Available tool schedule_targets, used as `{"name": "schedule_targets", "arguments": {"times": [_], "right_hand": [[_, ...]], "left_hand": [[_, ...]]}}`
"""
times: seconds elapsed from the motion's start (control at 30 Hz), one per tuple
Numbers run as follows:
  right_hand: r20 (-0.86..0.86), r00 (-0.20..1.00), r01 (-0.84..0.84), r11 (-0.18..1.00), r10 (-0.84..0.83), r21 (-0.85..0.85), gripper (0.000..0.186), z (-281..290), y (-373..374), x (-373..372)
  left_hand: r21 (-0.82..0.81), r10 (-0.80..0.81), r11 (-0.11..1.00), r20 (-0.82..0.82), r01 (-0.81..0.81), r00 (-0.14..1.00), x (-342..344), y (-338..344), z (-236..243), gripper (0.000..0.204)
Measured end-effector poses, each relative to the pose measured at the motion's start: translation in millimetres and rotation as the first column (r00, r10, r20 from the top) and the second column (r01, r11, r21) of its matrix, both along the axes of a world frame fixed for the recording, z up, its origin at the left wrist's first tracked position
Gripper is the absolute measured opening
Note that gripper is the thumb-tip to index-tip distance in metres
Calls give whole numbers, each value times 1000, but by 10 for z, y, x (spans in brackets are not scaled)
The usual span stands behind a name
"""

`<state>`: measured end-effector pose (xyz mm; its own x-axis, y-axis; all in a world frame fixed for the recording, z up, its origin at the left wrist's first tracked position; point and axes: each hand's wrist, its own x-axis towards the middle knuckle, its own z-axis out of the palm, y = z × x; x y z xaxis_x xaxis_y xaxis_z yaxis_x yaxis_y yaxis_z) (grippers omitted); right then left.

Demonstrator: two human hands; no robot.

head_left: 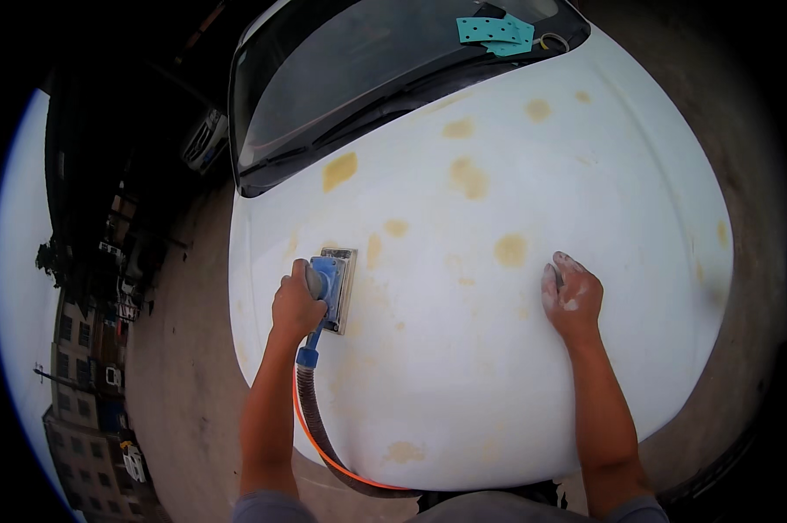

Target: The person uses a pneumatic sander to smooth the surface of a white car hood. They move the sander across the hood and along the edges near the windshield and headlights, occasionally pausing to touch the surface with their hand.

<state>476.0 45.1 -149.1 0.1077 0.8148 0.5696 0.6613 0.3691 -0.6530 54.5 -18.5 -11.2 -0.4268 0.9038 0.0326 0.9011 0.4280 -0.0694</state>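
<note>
My left hand (pixel 296 302) is wrapped round the grip of a blue power sander (pixel 326 277). The sander's rectangular pad rests on the white car hood (pixel 446 349), at the hood's left side. From the tool's lower end a dark ribbed hose (pixel 312 410) and an orange line (pixel 309 429) curve down past the hood's front edge. Over the right half of the hood is my right hand (pixel 575 296), with its fingers curled toward the thumb and whitish dust on it. A small dark patch shows between thumb and fingers; whether it is an object is unclear.
Yellowish patches (pixel 510 250) dot the hood. Turquoise perforated sanding sheets (pixel 496 33) and a ring-shaped roll (pixel 554 42) lie by the windshield (pixel 367 61), above the black wiper (pixel 350 131). Concrete ground (pixel 184 366) borders the car, and parked vehicles (pixel 206 139) stand to the left.
</note>
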Motion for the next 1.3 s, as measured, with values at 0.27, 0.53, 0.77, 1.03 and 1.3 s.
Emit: {"name": "schedule_targets", "arguments": {"times": [0.27, 0.53, 0.77, 1.03, 1.3], "right_hand": [[4, 1000, -28, 1000, 28, -11, 19, -24, -101, -124], [-4, 1000, -16, 1000, 16, -13, 17, 69, -171, -154], [-41, 998, -40, 999, 40, 6, 9, -66, -127, -151], [-66, 997, -32, 999, 31, -14, 15, -142, -37, -26], [-20, 999, -42, 999, 42, 11, 19, -168, -46, -130]], "left_hand": [[41, 31, 999, -28, -30, 999, -886, 52, 142, 70], [-3, 30, 1000, 17, -30, 999, -194, -498, 33, 75], [10, 78, 997, -14, -78, 997, -887, 203, 164, 73], [20, 74, 997, -40, -73, 996, -413, -170, -70, 69], [19, 120, 993, -25, -120, 992, -1150, 28, -32, 68]]}}
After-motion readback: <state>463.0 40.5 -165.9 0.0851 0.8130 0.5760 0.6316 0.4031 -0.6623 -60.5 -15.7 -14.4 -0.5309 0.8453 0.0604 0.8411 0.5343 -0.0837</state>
